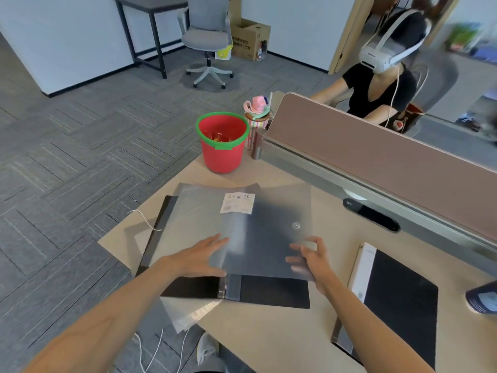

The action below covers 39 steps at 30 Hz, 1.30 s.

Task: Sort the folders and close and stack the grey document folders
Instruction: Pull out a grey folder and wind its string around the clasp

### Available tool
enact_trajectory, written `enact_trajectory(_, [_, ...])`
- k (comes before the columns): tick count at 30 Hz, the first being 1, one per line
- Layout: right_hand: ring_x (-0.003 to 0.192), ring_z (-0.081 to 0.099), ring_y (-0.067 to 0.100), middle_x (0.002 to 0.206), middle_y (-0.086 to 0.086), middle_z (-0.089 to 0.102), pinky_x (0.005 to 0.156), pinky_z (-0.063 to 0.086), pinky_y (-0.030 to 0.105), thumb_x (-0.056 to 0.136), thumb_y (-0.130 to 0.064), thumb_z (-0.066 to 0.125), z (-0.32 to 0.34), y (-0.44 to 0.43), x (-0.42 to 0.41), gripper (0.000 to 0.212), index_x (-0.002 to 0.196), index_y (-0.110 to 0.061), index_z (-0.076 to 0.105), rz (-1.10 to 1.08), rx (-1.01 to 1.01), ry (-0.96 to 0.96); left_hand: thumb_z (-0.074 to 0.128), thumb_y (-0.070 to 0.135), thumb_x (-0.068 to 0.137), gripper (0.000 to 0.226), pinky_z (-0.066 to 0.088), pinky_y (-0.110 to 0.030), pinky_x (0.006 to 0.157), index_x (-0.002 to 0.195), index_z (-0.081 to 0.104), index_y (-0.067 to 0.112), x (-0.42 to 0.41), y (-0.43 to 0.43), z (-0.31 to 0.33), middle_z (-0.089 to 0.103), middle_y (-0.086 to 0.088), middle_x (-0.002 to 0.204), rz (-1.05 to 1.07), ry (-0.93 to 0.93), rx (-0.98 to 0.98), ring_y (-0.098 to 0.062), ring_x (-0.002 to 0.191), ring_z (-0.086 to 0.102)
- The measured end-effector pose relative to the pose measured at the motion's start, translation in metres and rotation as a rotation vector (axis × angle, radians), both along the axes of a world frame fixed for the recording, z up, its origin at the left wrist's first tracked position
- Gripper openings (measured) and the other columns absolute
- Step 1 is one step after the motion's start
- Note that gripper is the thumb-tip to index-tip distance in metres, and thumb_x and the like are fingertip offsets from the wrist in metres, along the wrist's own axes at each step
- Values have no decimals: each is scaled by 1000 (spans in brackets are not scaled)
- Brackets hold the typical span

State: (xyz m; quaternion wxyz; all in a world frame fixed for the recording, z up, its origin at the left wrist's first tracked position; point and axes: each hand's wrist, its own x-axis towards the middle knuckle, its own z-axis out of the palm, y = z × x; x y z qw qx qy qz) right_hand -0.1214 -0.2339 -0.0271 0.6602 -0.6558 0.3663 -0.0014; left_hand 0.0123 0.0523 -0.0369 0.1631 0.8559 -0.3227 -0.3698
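Note:
A translucent grey document folder (263,232) with a white label and a snap button lies on top of an open black binder (269,290) near the desk's left corner. More translucent grey sheets (188,310) stick out beneath the binder over the desk edge. My left hand (199,258) lies flat on the folder's left part, fingers spread. My right hand (309,258) pinches the folder's near right edge with curled fingers. A second black folder (398,297) with a white spine lies closed at the right.
A red bucket (223,144) with a green rim stands at the desk's far corner, beside a striped cup (254,127). A brown partition (376,157) runs along the desk's far side; a person in a headset sits behind it. A dark object (484,297) sits at the right edge.

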Motion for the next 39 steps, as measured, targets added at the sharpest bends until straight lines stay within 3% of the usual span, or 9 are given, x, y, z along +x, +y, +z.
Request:
enact_trajectory(5, [76, 73, 23, 111, 1, 73, 63, 56, 29, 99, -14, 45, 45, -23, -12, 22, 120, -19, 48, 1, 59, -183, 45, 69, 84, 74, 25, -41, 117, 146, 31, 32, 19, -40, 30, 35, 10, 150, 478, 147, -510, -7, 137, 33])
enact_trajectory(10, [82, 68, 27, 108, 3, 70, 77, 53, 42, 98, -19, 49, 68, -41, -29, 22, 119, -24, 52, -41, 53, -289, 57, 40, 91, 45, 51, -30, 92, 131, 49, 22, 23, -99, 93, 65, 5, 121, 538, 357, -887, -6, 107, 64])
enact_trajectory(14, [98, 62, 24, 102, 5, 63, 82, 56, 39, 97, -16, 50, 75, -54, -40, 28, 123, -23, 50, -97, -233, -248, 61, 22, 90, 28, 54, -42, 89, 118, 59, 24, 17, -142, 110, 71, -3, 112, 595, 477, -910, -22, 102, 68])
enact_trajectory(17, [115, 52, 23, 126, 2, 51, 98, 48, 45, 86, -51, 58, 62, -75, -54, 53, 133, -28, 47, -60, -444, -23, 62, 17, 88, 28, 53, -50, 93, 116, 63, 17, 4, -163, 103, 71, -12, 114, 707, 620, -858, -31, 103, 68])
enact_trajectory(19, [122, 50, 24, 135, 0, 46, 102, 46, 44, 77, -67, 57, 51, -88, -69, 73, 137, -29, 44, -17, -402, 46, 64, 15, 87, 33, 52, -52, 94, 119, 61, 11, -3, -170, 91, 69, -17, 117, 749, 683, -844, -35, 106, 66])
enact_trajectory(24, [113, 58, 21, 124, -2, 62, 103, 43, 44, 86, -62, 48, 36, -96, -107, 56, 125, -23, 56, 130, -366, 223, 66, 21, 86, 35, 51, -53, 95, 120, 59, 14, -19, -173, 58, 70, -14, 116, 768, 743, -778, -34, 106, 66])
enact_trajectory(29, [94, 64, 20, 103, 0, 68, 94, 50, 44, 93, -35, 50, 21, -111, -121, 17, 90, -28, 65, 253, -515, 370, 63, 21, 90, 32, 53, -46, 87, 120, 54, 15, -24, -163, 26, 68, -14, 111, 787, 623, -659, -31, 97, 66])
enact_trajectory(33, [94, 63, 24, 102, 8, 67, 82, 51, 33, 95, -13, 41, 18, -105, -115, 27, 82, -21, 62, 247, -474, 411, 59, 21, 93, 35, 52, -36, 75, 126, 48, 15, -30, -146, -3, 65, -9, 109, 731, 535, -494, -25, 94, 64])
enact_trajectory(39, [92, 65, 24, 91, 4, 69, 82, 53, 34, 91, -14, 43, 4, -73, -99, 27, 85, -13, 69, 346, -411, 453, 60, 7, 86, 52, 40, -43, 105, 136, 47, 11, -28, -148, -50, 49, -12, 139, 241, -200, -222, -33, 129, 47])
